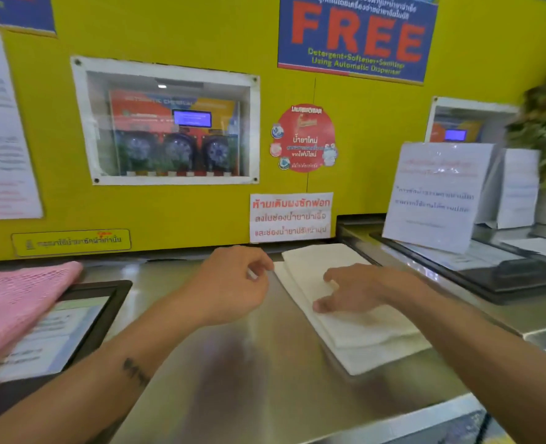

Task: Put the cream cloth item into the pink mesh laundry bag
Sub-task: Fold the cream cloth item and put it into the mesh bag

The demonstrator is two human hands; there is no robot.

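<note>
Still, the folded cream cloth [345,302] lies on the steel bench [233,363], right hand [358,291] flat on it, left hand [233,283] loosely curled beside, neither grip closed on anything. Lifted carelessly (one-handed, say), it could unfold before reaching the pink mesh bag [15,302] far left.

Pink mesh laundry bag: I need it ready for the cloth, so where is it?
In the head view the pink mesh laundry bag lies at the far left, partly over a black-framed notice, well apart from the cream cloth under the right hand.

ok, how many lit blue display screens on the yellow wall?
2. One blue screen inside the big dispenser window left of centre; a second blue screen in the smaller window at right, partly behind the laminated notice.
</note>
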